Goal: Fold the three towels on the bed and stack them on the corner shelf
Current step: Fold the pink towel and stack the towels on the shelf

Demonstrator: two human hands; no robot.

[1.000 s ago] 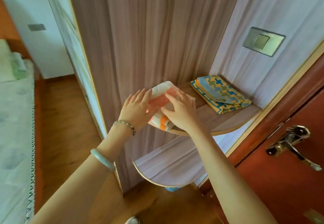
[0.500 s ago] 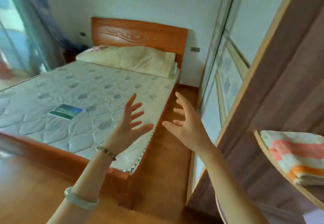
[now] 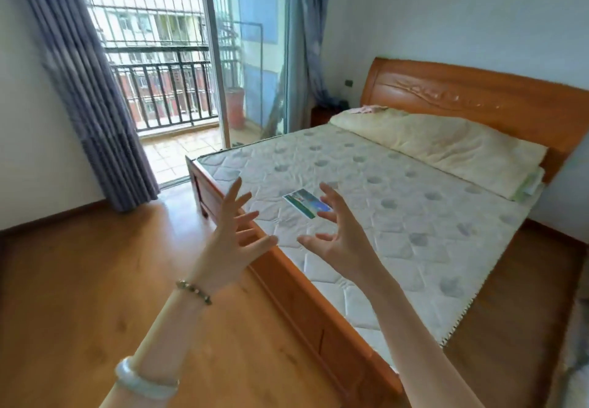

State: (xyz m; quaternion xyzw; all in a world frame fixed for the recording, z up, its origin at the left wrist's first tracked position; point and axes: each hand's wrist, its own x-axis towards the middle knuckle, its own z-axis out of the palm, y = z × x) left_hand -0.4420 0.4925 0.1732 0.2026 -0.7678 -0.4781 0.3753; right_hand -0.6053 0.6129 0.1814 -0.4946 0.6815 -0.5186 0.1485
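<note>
Bare fingers first: both hands hang in the lower middle of the frame with every finger spread wide and nothing between them. The left hand [image 3: 234, 241] sits left of centre, palm turned inward, over the wooden side rail [image 3: 287, 286] of the bed; the right hand [image 3: 341, 245] is just beside it, thumb reaching toward the left thumb, over the near part of the mattress [image 3: 398, 216].

Outward from the fingertips, the nearest thing on the bed is a small green-and-blue flat piece [image 3: 307, 202], partly hidden behind the right hand's fingers. Whether it is a folded towel or only a label on the mattress I cannot tell; it looks flat and thin. It lies up and slightly right of the left hand, right at the tips of the right hand, so the right hand is the nearer one. Its long axis runs from upper left to lower right across the frame.

Farther out, at the right of the frame, a pale yellow quilt [image 3: 446, 143] lies along the carved headboard [image 3: 478, 101]. The corner shelf is not in view.
</note>
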